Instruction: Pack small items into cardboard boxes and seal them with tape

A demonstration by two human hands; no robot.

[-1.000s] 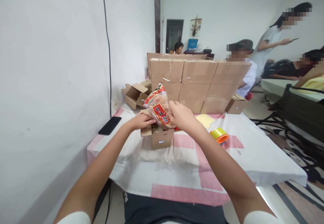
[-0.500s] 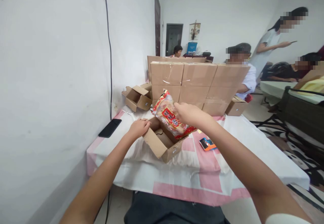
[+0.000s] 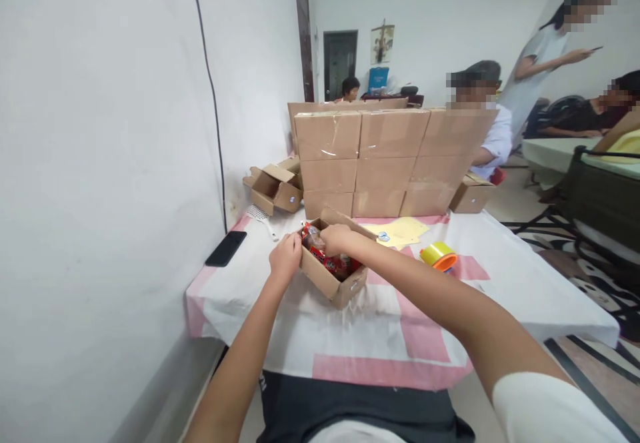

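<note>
An open cardboard box [image 3: 319, 275] stands at an angle on the cloth-covered table. My left hand [image 3: 286, 256] is closed on its left rim, fingers over the edge. Inside the box lies a red, partly clear snack bag [image 3: 334, 266] with printed lettering. My right hand [image 3: 336, 239] reaches over the far side into the box, its curled fingers on the bag; the fingertips are partly hidden. The bag sits below the box's rim.
A wall of taped cardboard boxes [image 3: 383, 179] rises behind. An open box [image 3: 275, 189], a white slotted spatula [image 3: 263, 219] and a black phone [image 3: 226, 249] lie left. Yellow paper [image 3: 405, 231] and a yellow-orange object [image 3: 439, 256] are right. Several people sit or stand beyond.
My right hand has lowered the snack bag from above the box down into it. My left hand stays at the box's left rim. The view has shifted slightly.
</note>
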